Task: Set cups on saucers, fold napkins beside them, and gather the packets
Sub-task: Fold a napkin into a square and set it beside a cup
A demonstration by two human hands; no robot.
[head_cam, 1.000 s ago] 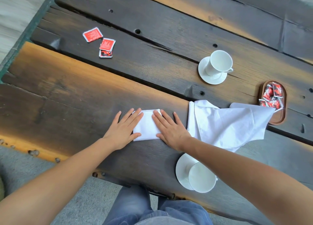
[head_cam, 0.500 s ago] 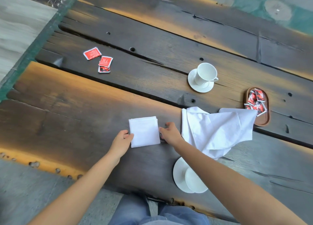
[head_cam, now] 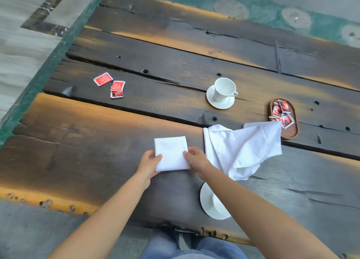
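A small folded white napkin (head_cam: 171, 151) lies on the dark wooden table (head_cam: 78, 142). My left hand (head_cam: 149, 164) pinches its lower left corner and my right hand (head_cam: 196, 158) pinches its right edge. An unfolded, crumpled white napkin (head_cam: 241, 149) lies just right of it. One white cup (head_cam: 224, 89) stands on a saucer (head_cam: 221, 101) further back. A second cup and saucer (head_cam: 210, 204) sit near the front edge, partly hidden by my right forearm. Three red packets (head_cam: 112, 84) lie loose at the left; several more fill a small wooden tray (head_cam: 292, 130) at the right.
The table has deep cracks, gaps between planks and several holes. Its left edge borders a green strip and a pale floor. My jeans show below the front edge.
Both hands lifted off pressing the folded napkin flat, drew back to its sides, and now grip its edges. The camera view has tilted up, showing more of the table's far side.
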